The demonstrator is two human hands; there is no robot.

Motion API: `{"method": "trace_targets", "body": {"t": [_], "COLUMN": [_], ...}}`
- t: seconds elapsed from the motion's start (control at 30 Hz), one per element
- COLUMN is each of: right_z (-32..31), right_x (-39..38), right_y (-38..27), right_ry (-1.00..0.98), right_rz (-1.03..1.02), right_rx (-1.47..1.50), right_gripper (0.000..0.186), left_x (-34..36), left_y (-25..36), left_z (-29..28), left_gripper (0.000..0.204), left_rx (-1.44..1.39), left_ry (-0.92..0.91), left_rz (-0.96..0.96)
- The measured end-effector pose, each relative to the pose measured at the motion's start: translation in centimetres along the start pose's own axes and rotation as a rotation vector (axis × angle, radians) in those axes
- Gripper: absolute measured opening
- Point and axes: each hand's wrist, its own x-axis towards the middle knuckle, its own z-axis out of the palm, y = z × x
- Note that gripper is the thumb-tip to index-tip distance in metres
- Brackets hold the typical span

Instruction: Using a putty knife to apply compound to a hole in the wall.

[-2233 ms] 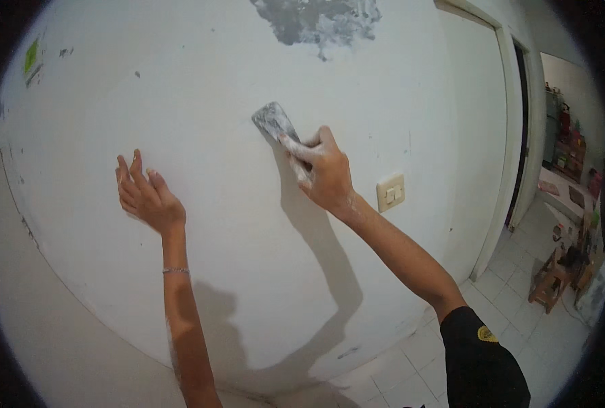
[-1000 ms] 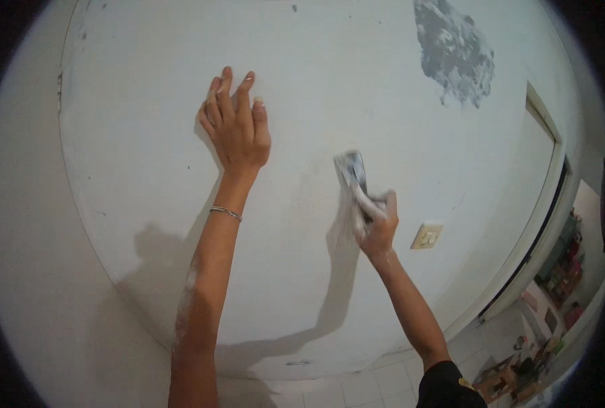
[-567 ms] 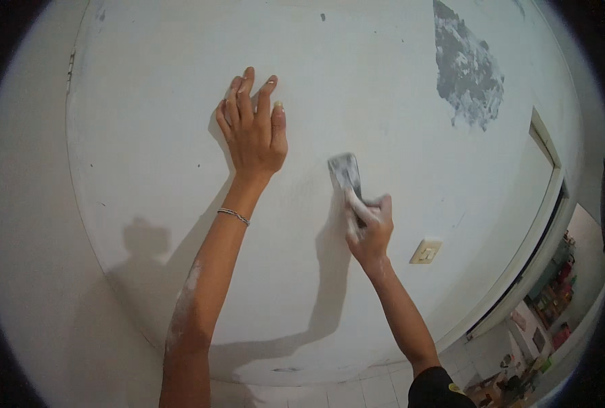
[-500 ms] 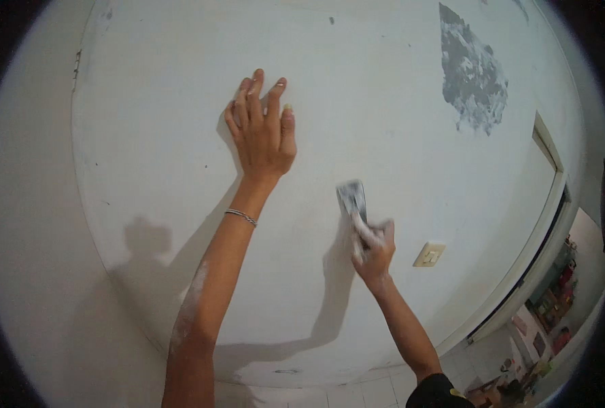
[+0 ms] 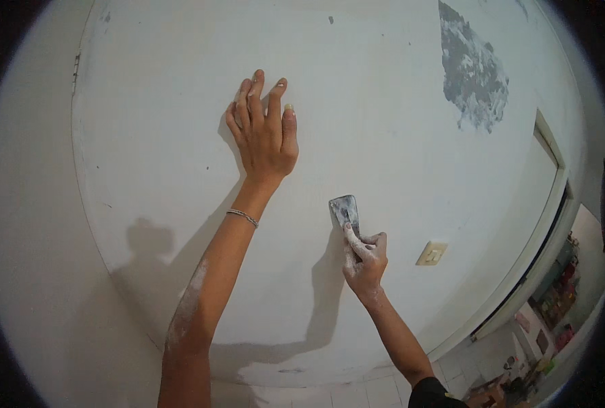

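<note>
Head: right hand (image 5: 365, 264) grips flat tool (image 5: 344, 207), open wall (image 5: 377, 129) beyond its edge.

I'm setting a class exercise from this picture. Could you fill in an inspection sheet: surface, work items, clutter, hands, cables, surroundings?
Surface: white wall with a rough grey patch at upper right and scattered dark specks.
Work items: one flat scraper, grey and smeared white, its end up; whether it touches the wall cannot be told.
Clutter: jumbled items at lower right, too small to name.
Left hand: fingers spread at the wall, nothing seen in it.
Right hand: grips the scraper, fingers coated white.
Cables: nothing seen.
Surroundings: cream light switch right of the right hand, door frame farther right, pale tiled floor below.
</note>
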Motion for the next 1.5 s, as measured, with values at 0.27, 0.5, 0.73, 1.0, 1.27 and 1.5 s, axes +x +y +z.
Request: {"method": "trace_targets", "body": {"t": [0.27, 0.5, 0.73, 1.0, 1.27, 1.5], "right_z": [0.9, 1.4, 1.4, 1.2, 0.7, 0.4], "right_x": [1.2, 3.9, 1.3, 5.6, 5.0, 7.5], "right_y": [-0.3, -0.2, -0.5, -0.4, -1.1, -1.4], "right_ry": [0.000, 0.049, 0.068, 0.165, 0.120, 0.080], "right_rz": [0.118, 0.012, 0.053, 0.044, 0.140, 0.115], "right_rx": [0.052, -0.099, -0.052, -0.049, -0.014, -0.018], "right_gripper": [0.050, 0.066, 0.059, 0.047, 0.048, 0.044], "left_x": [0.1, 0.0, 0.0, -0.1, 0.1, 0.0], "left_y": [0.0, 0.1, -0.1, -0.1, 0.1, 0.0], "left_z": [-0.2, -0.1, -0.1, -0.1, -0.2, -0.2], "left_gripper": [0.045, 0.045, 0.046, 0.047, 0.045, 0.045], "left_rx": [-0.036, -0.004, 0.004, -0.002, -0.004, -0.018], "left_ry": [0.011, -0.015, -0.005, -0.020, -0.013, -0.013], "left_rz": [0.014, 0.022, 0.035, 0.028, 0.019, 0.028]}}
